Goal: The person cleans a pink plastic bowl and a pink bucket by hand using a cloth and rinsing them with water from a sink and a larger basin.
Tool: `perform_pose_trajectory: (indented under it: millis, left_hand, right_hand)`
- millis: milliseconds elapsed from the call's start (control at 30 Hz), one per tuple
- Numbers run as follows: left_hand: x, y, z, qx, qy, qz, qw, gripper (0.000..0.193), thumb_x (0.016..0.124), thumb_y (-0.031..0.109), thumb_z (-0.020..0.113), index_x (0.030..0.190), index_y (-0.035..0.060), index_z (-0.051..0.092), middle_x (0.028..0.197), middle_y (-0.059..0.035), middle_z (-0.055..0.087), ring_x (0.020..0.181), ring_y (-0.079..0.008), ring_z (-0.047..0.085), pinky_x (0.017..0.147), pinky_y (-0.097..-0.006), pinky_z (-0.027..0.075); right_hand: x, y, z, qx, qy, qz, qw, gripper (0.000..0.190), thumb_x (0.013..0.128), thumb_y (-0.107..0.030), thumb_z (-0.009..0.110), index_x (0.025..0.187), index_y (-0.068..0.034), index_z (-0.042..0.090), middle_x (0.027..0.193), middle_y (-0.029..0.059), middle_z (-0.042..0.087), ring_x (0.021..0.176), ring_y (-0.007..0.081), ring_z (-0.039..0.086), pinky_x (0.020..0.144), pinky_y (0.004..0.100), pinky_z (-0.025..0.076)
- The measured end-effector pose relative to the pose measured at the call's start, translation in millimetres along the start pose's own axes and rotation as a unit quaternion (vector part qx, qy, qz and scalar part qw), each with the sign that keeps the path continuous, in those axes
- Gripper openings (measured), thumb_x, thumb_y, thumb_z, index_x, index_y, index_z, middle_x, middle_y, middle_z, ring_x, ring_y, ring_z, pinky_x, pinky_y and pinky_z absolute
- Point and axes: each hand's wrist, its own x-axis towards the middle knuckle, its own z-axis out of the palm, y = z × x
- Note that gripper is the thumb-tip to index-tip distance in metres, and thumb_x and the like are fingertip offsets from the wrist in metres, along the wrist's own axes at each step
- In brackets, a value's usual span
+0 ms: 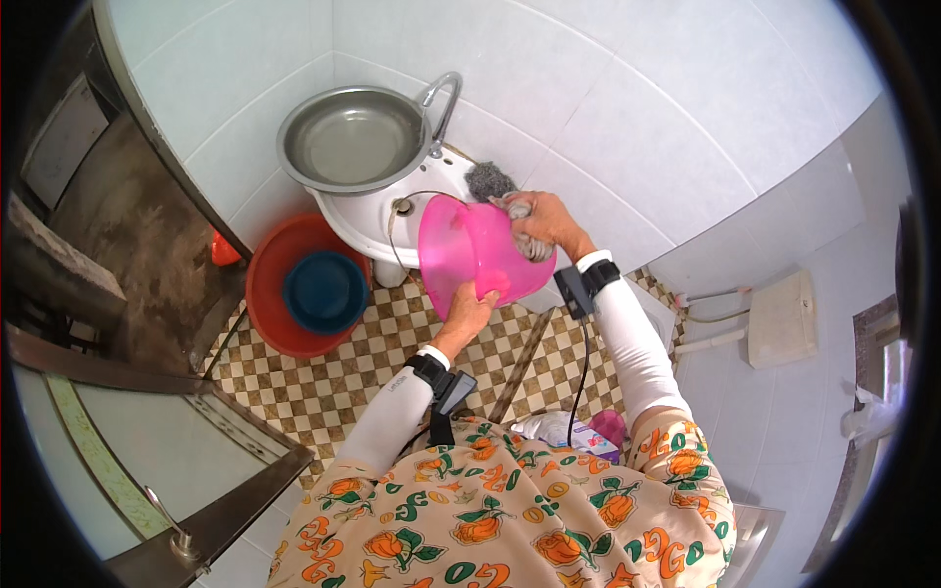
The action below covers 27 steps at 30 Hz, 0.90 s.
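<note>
A pink translucent plastic basin (456,242) is tilted on its side over the right front of the white washbasin (367,224). My left hand (467,316) grips its lower rim. My right hand (548,220) holds a crumpled grey-beige cloth (535,248) against the basin's upper right side. Just beyond that hand, a grey scouring pad (489,181) lies on the washbasin's back corner. On the left of the washbasin rests a metal basin (354,140) with water in it, under the chrome faucet (448,110). A drain plug (402,206) on a thin cord lies near the pink basin.
A blue basin (326,292) sits inside a large red tub (268,323) on the checkered floor, left of the washbasin. A doorway and an opened door (147,441) are at the left. A cistern (783,320) hangs on the right wall. A plastic package (566,434) lies near my body.
</note>
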Motion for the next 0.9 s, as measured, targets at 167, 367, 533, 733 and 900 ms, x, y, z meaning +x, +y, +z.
perform_pose_trajectory:
  millis: [167,367,533,733,900]
  left_hand:
    - [14,-6,-9,0.130,-0.008,-0.043,0.991,0.017,0.086,0.003,0.060,0.101,-0.0033,0.063,0.094,-0.0096,0.068,0.082,-0.0141,0.060,0.077,-0.0278,0.047]
    - [-21,-15,-16,0.110,-0.054,0.025,0.992,0.024,0.084,0.002,0.062,0.108,-0.0011,0.061,0.098,-0.0073,0.067,0.085,-0.0138,0.058,0.079,-0.0265,0.047]
    - [-10,18,-22,-0.182,-0.009,-0.059,0.982,0.036,0.084,0.009,0.066,0.118,0.0018,0.056,0.096,-0.0062,0.064,0.092,-0.0181,0.060,0.083,-0.0300,0.048]
    - [44,56,-34,-0.210,0.081,-0.144,0.963,0.028,0.091,0.026,0.060,0.109,0.0051,0.059,0.092,-0.0045,0.062,0.080,-0.0153,0.059,0.070,-0.0316,0.050]
    - [31,37,-27,0.008,0.102,0.014,0.995,0.036,0.095,0.036,0.054,0.111,0.0033,0.059,0.094,-0.0020,0.061,0.085,-0.0100,0.054,0.077,-0.0262,0.045]
  right_hand:
    - [-19,-47,22,-0.016,0.053,-0.135,0.989,0.045,0.063,-0.017,0.069,0.107,-0.006,0.065,0.095,0.0165,0.068,0.084,0.0277,0.066,0.078,0.0326,0.051]
    - [-17,-7,5,-0.013,0.011,-0.020,1.000,0.045,0.063,-0.017,0.070,0.106,-0.005,0.065,0.094,0.0168,0.067,0.083,0.0283,0.066,0.078,0.0329,0.051]
    - [-31,-11,14,-0.028,0.034,0.014,0.999,0.046,0.063,-0.017,0.071,0.108,-0.008,0.065,0.099,0.0155,0.067,0.088,0.0313,0.065,0.080,0.0348,0.050]
    - [-47,-50,31,-0.019,0.062,-0.072,0.995,0.047,0.063,-0.014,0.069,0.109,-0.008,0.063,0.111,0.0166,0.062,0.102,0.0340,0.059,0.088,0.0369,0.048]
    - [-60,-64,32,0.064,0.097,-0.127,0.985,0.048,0.061,-0.010,0.067,0.109,-0.008,0.062,0.114,0.0162,0.061,0.106,0.0343,0.057,0.091,0.0385,0.046]
